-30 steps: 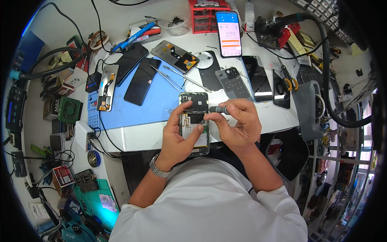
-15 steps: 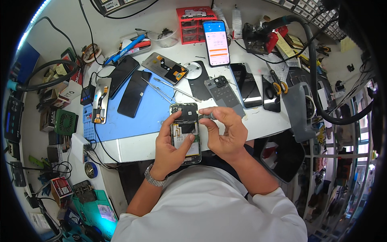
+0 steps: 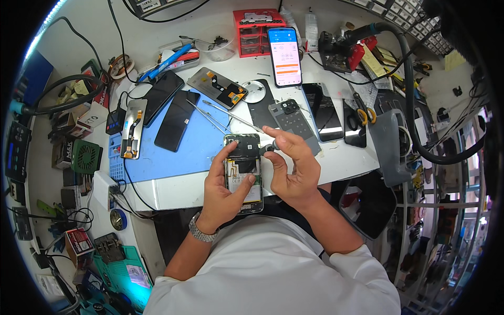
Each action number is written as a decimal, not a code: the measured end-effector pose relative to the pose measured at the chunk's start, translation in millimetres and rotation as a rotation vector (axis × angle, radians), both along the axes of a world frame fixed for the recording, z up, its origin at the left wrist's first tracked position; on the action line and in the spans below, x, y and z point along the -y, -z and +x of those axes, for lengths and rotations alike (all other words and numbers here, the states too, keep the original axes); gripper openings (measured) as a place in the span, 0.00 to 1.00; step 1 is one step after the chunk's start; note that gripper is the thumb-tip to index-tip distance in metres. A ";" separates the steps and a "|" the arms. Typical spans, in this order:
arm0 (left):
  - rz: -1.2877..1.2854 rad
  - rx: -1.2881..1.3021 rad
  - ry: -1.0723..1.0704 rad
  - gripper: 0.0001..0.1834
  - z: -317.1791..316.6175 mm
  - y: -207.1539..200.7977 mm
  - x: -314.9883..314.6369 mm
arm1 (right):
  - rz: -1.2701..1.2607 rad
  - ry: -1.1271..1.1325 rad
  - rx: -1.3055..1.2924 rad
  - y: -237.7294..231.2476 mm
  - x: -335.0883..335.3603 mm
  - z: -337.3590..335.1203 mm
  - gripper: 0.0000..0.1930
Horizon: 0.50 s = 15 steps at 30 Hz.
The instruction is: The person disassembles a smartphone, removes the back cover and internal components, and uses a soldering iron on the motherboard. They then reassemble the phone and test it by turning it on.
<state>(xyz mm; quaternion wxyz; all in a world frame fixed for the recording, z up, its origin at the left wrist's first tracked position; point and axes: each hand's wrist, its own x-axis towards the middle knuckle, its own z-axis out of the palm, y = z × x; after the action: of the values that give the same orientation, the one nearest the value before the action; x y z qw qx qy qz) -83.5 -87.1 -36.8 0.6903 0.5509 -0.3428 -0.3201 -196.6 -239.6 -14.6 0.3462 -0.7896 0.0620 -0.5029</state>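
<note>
An opened smartphone point(image 3: 243, 195) stands out over the table's near edge, its battery and dark upper cover plate exposed. My left hand point(image 3: 223, 186) grips it from the left, thumb across the battery and index finger on the upper plate near the camera. Beside the phone's upper right edge, my right hand point(image 3: 298, 168) pinches a short grey screwdriver point(image 3: 270, 148) between thumb and fingers; its tip is too small to make out. Just beyond lie tweezers point(image 3: 212, 119) and a slim metal tool point(image 3: 233, 115). A grey phone back cover point(image 3: 296, 122) lies to the right.
A blue mat point(image 3: 157, 165) carries dark phones and loose screens. A lit phone point(image 3: 285, 58) leans against red drawers point(image 3: 252, 39). Scissors point(image 3: 362, 111) and more phones point(image 3: 323, 113) lie right, near a thick black hose point(image 3: 409, 105). A round metal dish point(image 3: 254, 91) sits at the back.
My right hand's index finger has lifted and straightened, and the screwdriver has tilted more upright, slightly off the phone's edge. My left hand keeps its grip on the phone.
</note>
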 end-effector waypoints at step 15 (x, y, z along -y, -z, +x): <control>-0.037 -0.014 0.014 0.44 -0.7 0.2 1.6 | 0.085 -0.013 0.145 21.8 0.4 7.7 0.28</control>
<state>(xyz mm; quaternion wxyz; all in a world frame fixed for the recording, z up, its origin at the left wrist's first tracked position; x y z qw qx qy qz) -84.2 -88.7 -37.1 0.7005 0.5332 -0.3478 -0.3225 -188.9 -240.0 -36.3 0.3861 -0.7361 0.0530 -0.5534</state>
